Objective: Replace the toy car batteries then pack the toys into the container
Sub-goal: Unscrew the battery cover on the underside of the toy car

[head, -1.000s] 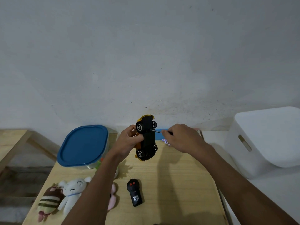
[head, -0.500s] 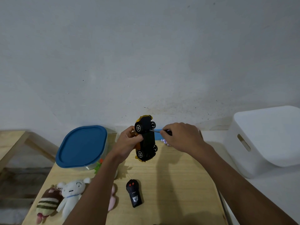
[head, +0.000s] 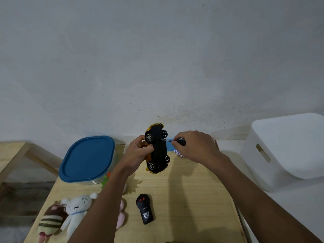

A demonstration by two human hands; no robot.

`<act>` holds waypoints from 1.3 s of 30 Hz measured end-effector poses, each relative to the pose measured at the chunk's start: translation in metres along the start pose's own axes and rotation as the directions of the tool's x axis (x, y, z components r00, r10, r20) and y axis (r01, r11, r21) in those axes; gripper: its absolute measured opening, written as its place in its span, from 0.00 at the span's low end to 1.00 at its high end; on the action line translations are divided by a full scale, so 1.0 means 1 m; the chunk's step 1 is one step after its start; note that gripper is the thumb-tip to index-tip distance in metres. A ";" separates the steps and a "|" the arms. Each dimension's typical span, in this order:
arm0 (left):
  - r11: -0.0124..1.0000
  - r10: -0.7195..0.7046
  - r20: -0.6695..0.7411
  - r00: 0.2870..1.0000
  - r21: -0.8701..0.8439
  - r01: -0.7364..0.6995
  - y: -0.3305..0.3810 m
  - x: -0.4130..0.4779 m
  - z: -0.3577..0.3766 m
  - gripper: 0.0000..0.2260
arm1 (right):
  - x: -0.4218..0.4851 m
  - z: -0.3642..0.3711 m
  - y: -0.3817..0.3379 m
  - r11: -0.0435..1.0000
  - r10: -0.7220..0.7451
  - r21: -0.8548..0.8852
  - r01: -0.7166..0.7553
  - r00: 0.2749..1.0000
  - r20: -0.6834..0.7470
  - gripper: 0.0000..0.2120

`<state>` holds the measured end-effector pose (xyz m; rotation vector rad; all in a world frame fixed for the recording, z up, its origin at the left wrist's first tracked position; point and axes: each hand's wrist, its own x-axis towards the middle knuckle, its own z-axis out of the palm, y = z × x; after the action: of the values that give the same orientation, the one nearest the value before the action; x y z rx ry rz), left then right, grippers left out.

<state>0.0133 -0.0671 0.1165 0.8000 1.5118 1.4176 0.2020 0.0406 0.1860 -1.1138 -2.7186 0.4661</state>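
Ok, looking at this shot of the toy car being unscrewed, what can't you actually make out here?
- Head view: the screw under the slim screwdriver tip on the black underside of the yellow toy car; too small.
- What lies in the blue-lidded clear container; the lid covers it.
- The pink plush toy; the left forearm hides most of it.
- Small white printed cubes; the right hand covers some, print too small.
- The screwdriver's handle; inside the right hand.

White bin point(head: 287, 151) at right; small dice point(head: 178, 152), possibly lettered.
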 end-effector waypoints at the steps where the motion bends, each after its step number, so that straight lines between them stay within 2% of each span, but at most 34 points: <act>1: 1.000 0.001 0.001 1.000 -0.002 -0.001 0.000 0.000 -0.001 0.18 | 0.000 -0.002 0.000 1.000 -0.004 0.025 0.005 1.000 -0.006 0.12; 4: 1.000 0.000 0.008 1.000 0.008 0.000 -0.002 0.002 -0.003 0.14 | 0.000 -0.002 0.002 0.998 -0.039 0.054 0.038 0.999 0.013 0.11; 11: 1.000 0.001 0.005 1.000 0.010 -0.001 0.001 0.001 0.000 0.17 | 0.002 -0.002 -0.001 0.999 0.006 0.046 -0.007 1.000 0.013 0.16; 16: 1.000 -0.007 -0.005 1.000 0.013 0.007 -0.002 0.002 -0.002 0.17 | 0.002 -0.002 -0.001 0.998 -0.054 0.020 0.055 0.998 -0.006 0.10; 20: 1.000 -0.007 -0.011 1.000 0.022 0.007 -0.003 0.002 -0.007 0.13 | 0.003 0.002 0.001 0.997 -0.065 0.034 0.064 0.998 0.024 0.10; 23: 0.999 -0.005 -0.012 1.000 0.036 0.006 -0.002 0.002 -0.007 0.13 | 0.006 0.008 0.003 0.997 0.005 0.075 -0.008 0.999 0.040 0.16; 25: 1.000 -0.011 -0.016 1.000 0.029 0.011 -0.002 0.002 -0.006 0.12 | 0.008 0.008 0.003 0.999 0.012 0.033 -0.014 0.999 0.041 0.21; 28: 1.000 -0.026 -0.012 1.000 0.013 0.026 -0.002 0.001 -0.005 0.13 | 0.006 0.003 0.001 1.000 -0.020 -0.017 0.020 1.000 0.005 0.14; 31: 0.998 -0.056 -0.018 0.998 -0.035 0.056 -0.003 0.001 -0.005 0.13 | 0.003 0.002 0.001 1.000 -0.025 0.004 0.025 1.000 -0.009 0.10; 37: 0.968 -0.138 0.001 0.990 -0.211 0.135 -0.003 0.002 0.000 0.13 | 0.004 0.016 0.010 0.989 0.002 0.146 -0.005 1.000 0.021 0.13; 39: 0.949 -0.162 0.020 0.987 -0.271 0.162 -0.004 0.002 0.001 0.17 | 0.004 0.020 0.013 0.976 0.013 0.215 -0.024 0.999 0.051 0.14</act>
<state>0.0134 -0.0655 0.1122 0.4941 1.3149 1.4617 0.2025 0.0479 0.1631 -1.0838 -2.6225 0.7801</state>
